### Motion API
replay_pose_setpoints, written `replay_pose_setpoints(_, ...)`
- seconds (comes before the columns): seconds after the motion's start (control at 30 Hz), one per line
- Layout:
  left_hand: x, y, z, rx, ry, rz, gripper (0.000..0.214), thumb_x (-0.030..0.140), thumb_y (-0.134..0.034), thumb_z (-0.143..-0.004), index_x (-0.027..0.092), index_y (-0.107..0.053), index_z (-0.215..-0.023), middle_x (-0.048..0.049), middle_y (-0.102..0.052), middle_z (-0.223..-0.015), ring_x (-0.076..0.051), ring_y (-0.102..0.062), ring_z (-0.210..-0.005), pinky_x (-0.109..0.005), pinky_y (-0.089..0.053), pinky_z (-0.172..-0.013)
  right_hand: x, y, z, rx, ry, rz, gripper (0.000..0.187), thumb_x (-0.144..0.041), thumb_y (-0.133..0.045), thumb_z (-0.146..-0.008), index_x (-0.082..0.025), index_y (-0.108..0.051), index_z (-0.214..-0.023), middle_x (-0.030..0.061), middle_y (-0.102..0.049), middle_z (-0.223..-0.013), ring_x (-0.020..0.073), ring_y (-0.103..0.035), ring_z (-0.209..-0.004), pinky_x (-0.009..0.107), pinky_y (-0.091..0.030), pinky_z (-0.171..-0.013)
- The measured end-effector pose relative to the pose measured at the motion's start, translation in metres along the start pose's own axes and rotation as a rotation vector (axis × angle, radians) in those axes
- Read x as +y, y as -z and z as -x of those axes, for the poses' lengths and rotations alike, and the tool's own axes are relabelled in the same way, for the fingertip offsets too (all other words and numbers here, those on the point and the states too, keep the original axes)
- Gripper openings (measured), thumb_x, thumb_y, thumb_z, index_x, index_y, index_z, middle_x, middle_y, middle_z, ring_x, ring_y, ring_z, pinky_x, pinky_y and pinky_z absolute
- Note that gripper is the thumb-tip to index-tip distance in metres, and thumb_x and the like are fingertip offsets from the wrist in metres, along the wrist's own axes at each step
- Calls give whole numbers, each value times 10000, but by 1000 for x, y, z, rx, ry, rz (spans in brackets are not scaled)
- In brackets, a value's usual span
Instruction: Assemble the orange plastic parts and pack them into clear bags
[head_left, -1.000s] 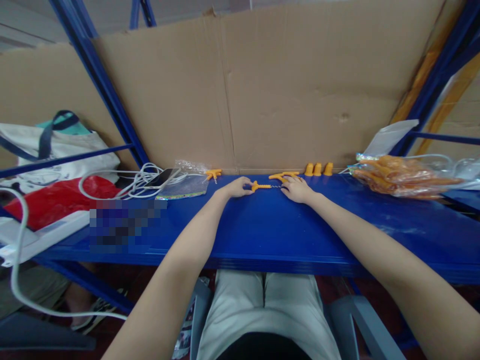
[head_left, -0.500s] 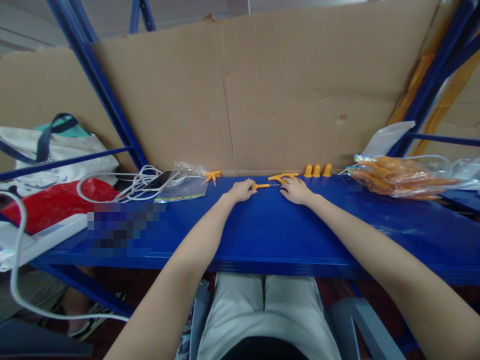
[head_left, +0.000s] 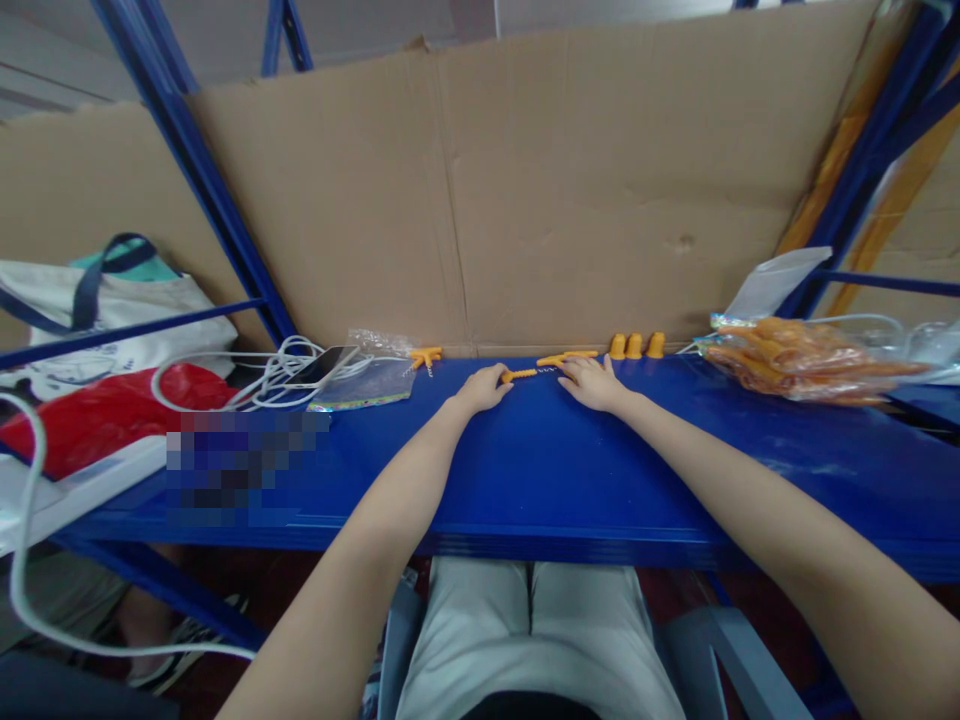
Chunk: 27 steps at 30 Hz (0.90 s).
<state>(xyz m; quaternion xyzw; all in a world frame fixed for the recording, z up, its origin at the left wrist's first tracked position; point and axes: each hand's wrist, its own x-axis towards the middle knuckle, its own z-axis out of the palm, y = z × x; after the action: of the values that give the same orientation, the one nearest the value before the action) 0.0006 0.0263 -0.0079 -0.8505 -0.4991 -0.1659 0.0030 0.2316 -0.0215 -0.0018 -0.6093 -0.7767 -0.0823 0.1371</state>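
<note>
My left hand (head_left: 484,388) is closed at the far side of the table, its fingertips pinching an orange ridged shaft (head_left: 522,375). From the shaft's right end a thin metal spiral (head_left: 547,369) points toward my right hand (head_left: 591,384). That hand lies low over the table with its fingers apart and one finger raised. Just beyond its fingertips is an orange branched piece (head_left: 564,356); whether they touch it or the spiral's tip is unclear. Another orange handle with metal spirals (head_left: 426,355) lies to the left. Several orange caps (head_left: 634,346) stand in a row on the right.
Cardboard (head_left: 585,190) walls the back of the blue table (head_left: 525,470). On the left are a clear plastic bag (head_left: 367,388), white cables (head_left: 289,360), a phone, a red bag (head_left: 127,405) and a white tote (head_left: 135,310). A bag of orange parts (head_left: 795,360) lies right.
The orange shaft and spiral have shifted slightly left and tilted a little with my left hand. A finger of my right hand has lifted away from the others. The view has tipped up slightly.
</note>
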Motion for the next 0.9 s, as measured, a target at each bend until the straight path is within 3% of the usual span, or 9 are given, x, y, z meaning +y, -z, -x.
replay_pose_setpoints(0.2, -4, 1, 1, -50, -36, 24, 509, 291, -435, -950, 159, -418, -1441, -94, -500, -1452, -219, -451, -1356, -325, -327, -1138, 29, 12, -26, 151, -109, 5, 457, -292, -363, -937, -194, -541, -1347, 147, -470, -1465, 327, -406, -1350, 679, -195, -1087)
replay_pose_setpoints(0.33, -6, 0, -1, -108, -14, 14, 502, 283, -373, -968, 181, -406, -1458, -65, -409, -1508, -239, -387, -1396, -364, -291, -1164, 59, 16, -39, 97, -252, 84, 518, -237, -407, -890, -185, -486, -1400, 151, -384, -1524, 347, -368, -1372, 695, -167, -1088)
replay_pose_setpoints(0.5, -8, -4, -6, -133, -36, -4, 467, 260, -344, -974, 210, -456, -1425, -55, -380, -1520, -234, -330, -1421, -378, -262, -1177, 86, 4, -46, 33, -358, 108, 595, -169, -379, -858, -181, -415, -1453, 158, -349, -1543, 346, -317, -1404, 731, -165, -1065)
replay_pose_setpoints(0.67, -10, -5, -8, -156, -33, -11, 454, 277, -343, -984, 214, -458, -1419, -57, -379, -1525, -233, -314, -1428, -366, -254, -1177, 87, -1, -49, -10, -385, 132, 568, -153, -408, -828, -157, -489, -1390, 196, -444, -1463, 365, -381, -1358, 727, -198, -1050)
replay_pose_setpoints(0.9, -7, -2, -5, -179, -35, -1, 475, 282, -328, -989, 179, -424, -1443, -73, -337, -1545, -230, -289, -1440, -360, -228, -1188, 75, 15, -48, 89, -425, 109, 472, -118, -451, -843, -52, -531, -1303, 259, -551, -1275, 348, -527, -1224, 511, -416, -987)
